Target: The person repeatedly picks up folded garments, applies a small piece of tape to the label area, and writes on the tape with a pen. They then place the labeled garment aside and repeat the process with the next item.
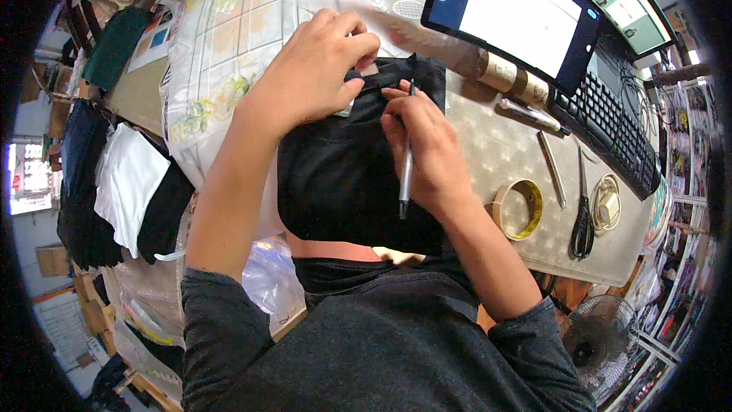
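Note:
A folded black garment [349,183] lies before me at the table's near edge. Over its upper left part is my left hand [320,68], fingers curled and thumb beside the cloth. A small beige piece [370,69] shows by those fingers, and a pale piece [345,110] peeks out below the hand; whether I grip either is hidden. My right hand [423,143] holds a silver and black pen [406,169], its upright length crossing the palm side. The fingertips of that hand rest at the garment's upper folds.
A tablet [514,11] leans on a brown roll [509,75] beyond a marker [532,116]. To the right are a keyboard [612,131], tape roll [517,209], scissors [583,229], another pen [552,169] and a coiled cable [606,203]. Clear printed plastic [229,68] covers the left side.

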Demonstrator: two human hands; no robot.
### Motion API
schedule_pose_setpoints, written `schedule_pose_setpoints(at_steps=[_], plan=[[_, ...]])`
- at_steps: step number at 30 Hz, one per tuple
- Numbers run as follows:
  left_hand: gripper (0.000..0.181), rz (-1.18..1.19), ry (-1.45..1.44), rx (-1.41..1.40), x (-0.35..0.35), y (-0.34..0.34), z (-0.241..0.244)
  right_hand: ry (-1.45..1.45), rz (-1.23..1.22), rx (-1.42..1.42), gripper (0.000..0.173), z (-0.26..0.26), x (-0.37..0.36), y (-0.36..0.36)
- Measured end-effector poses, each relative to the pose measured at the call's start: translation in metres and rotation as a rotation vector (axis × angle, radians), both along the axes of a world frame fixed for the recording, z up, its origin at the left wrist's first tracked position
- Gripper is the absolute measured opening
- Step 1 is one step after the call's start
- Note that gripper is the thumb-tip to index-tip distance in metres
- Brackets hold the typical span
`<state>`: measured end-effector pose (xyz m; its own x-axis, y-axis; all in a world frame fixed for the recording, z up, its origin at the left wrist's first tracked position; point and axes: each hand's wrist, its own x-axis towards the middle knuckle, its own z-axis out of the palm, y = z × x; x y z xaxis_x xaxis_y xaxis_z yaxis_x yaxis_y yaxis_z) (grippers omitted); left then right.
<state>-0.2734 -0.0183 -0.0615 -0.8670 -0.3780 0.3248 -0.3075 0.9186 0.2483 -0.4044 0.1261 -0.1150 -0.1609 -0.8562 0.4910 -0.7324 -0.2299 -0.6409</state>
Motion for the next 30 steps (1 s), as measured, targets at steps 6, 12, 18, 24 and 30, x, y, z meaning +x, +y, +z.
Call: schedule_pose_setpoints(at_steps=[6,12,18,24,30], plan=[[0.021,0.023,-0.152,0.075,-0.009,-0.003,-0.003,-0.006,0.012,-0.007,0.014,0.001,0.002,0.003],[0.02,0.075,-0.288,0.055,-0.019,-0.002,-0.001,-0.009,-0.018,-0.015,0.015,-0.005,0.002,0.004],[0.018,0.095,-0.272,0.129,-0.026,-0.002,-0.002,-0.061,0.066,-0.045,0.021,-0.004,-0.008,0.012],[0.025,0.354,-0.253,0.223,-0.03,0.01,-0.002,-0.042,-0.01,0.012,0.023,0.032,-0.032,0.096],[0.015,0.222,0.156,0.019,-0.019,0.036,-0.036,0.105,-0.141,0.149,0.024,0.028,-0.064,0.159]])
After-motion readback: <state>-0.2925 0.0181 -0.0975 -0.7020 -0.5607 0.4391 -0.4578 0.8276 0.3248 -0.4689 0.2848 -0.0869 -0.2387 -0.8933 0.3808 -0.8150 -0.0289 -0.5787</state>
